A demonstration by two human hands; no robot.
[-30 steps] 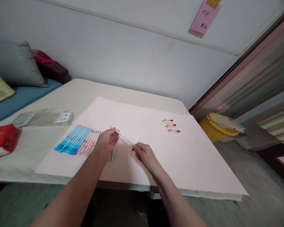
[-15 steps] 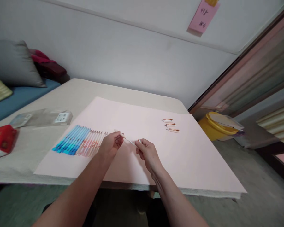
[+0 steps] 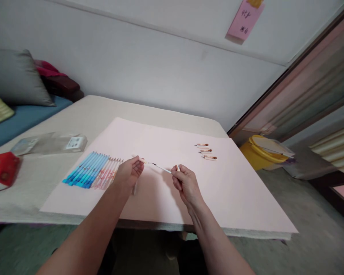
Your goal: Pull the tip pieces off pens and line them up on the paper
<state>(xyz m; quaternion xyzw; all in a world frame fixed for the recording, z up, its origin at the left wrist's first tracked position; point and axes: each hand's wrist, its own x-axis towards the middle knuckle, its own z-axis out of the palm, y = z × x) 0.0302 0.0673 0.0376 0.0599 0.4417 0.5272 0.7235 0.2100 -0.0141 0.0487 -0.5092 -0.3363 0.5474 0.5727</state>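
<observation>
My left hand [image 3: 129, 172] is closed on a pale pen barrel [image 3: 135, 186] that sticks out above and below the fingers. My right hand [image 3: 185, 183] pinches a thin pen refill [image 3: 161, 167], whose dark tip points left, just clear of the barrel's end. Both hands hover over a large pink paper sheet [image 3: 232, 191] on the table. Left of my left hand lies a row of blue and pink pens [image 3: 93, 170], side by side. Three small pen tips [image 3: 206, 151] lie apart on the sheet at the far right.
A clear plastic package [image 3: 50, 142] and a red packet [image 3: 1, 170] lie on the beige table [image 3: 103, 110] to the left. Grey cushions and a blue mattress sit beyond. A yellow bucket [image 3: 260, 152] stands on the floor at the right.
My right hand has moved to the right and drawn the refill out of the barrel; its dark tip now shows. My left hand has stayed near the pen row.
</observation>
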